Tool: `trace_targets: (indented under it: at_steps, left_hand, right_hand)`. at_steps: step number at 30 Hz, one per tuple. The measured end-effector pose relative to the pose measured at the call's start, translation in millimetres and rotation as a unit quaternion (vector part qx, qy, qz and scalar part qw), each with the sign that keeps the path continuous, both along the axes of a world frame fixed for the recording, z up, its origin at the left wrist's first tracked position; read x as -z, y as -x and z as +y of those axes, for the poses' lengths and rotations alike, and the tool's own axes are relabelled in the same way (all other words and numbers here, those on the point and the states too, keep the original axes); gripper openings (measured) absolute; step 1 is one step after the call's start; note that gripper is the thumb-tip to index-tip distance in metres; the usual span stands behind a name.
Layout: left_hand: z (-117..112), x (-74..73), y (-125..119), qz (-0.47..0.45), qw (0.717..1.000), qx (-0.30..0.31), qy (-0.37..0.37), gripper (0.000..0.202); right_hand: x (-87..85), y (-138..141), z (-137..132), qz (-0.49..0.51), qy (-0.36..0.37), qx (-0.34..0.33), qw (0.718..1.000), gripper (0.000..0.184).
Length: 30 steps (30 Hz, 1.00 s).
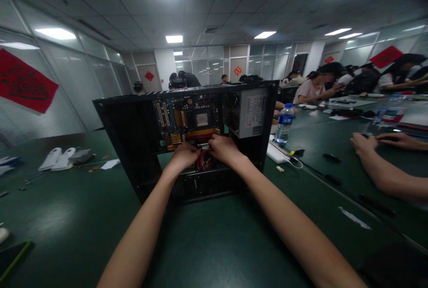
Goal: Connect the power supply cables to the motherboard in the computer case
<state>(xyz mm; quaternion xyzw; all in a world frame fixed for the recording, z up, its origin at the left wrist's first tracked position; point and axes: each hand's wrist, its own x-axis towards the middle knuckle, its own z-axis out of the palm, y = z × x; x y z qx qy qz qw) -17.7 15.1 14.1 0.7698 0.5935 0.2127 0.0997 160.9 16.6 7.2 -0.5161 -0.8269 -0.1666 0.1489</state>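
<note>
An open black computer case (pixel 124 141) stands upright on the green table, its inside facing me. Within it I see a motherboard (pixel 214 103) with a bare square chip and, at upper right, a silver power supply (pixel 253 114). Both hands reach in below the board. The fingers of my left hand (pixel 183 155) pinch at the left edge of a bundle of coloured cables (pixel 206 162). Curled over the top of that bundle is my right hand (pixel 224 149), closed around its upper end. Whatever connector sits between the fingertips is hidden.
Right of the case stand a water bottle (pixel 284 124) and a white power strip (pixel 277 153) with a cord. Another person's hands (pixel 369 145) rest at the table's right. White objects (pixel 57 158) and a grey block (pixel 81 156) lie left. More people sit behind.
</note>
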Motion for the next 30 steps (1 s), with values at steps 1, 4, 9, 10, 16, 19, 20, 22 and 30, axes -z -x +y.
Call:
trace_targets:
  at_steps: [1, 4, 9, 10, 16, 19, 20, 22, 30]
  left_hand:
    - [0, 0.3, 0, 0.005, 1.000, -0.005, 0.001, 0.036]
    - [-2, -2.3, -2, 0.022, 1.000, -0.018, -0.006, 0.036]
    - [-9, -10.6, -3, 0.060, 0.998, -0.036, -0.007, 0.033]
    - [-10, -11.7, -3, 0.067, 0.997, -0.038, -0.007, 0.033]
    - [-10, -13.3, 0, 0.079, 0.996, -0.039, -0.012, 0.036]
    - [-11, -14.9, 0, 0.082, 0.996, -0.037, -0.012, 0.035]
    - [-12, -15.9, 0, 0.086, 0.996, -0.038, -0.012, 0.034]
    - [-14, -18.2, 0, 0.094, 0.994, -0.045, -0.014, 0.034]
    - [-17, -19.0, -2, 0.102, 0.994, -0.039, -0.022, 0.037]
  right_hand:
    - [0.4, 0, 0, 0.001, 0.000, 0.001, 1.000, 0.024]
    - [0.1, 0, 0, 0.002, -0.001, 0.003, 1.000, 0.025]
    - [-1.4, -1, -1, 0.004, -0.006, 0.000, 1.000, 0.024]
    - [-1.6, -1, -1, 0.005, -0.005, 0.000, 1.000, 0.024]
    - [-2.9, -1, -2, 0.010, 0.010, 0.005, 1.000, 0.026]
    - [-3.6, -2, -3, 0.018, 0.009, 0.001, 1.000, 0.025]
    - [-3.8, -2, -3, 0.021, 0.007, -0.002, 1.000, 0.025]
    - [-3.8, -3, -3, 0.026, 0.004, -0.005, 1.000, 0.024]
    - [-1.8, -3, -1, 0.027, 0.001, -0.011, 1.000, 0.023]
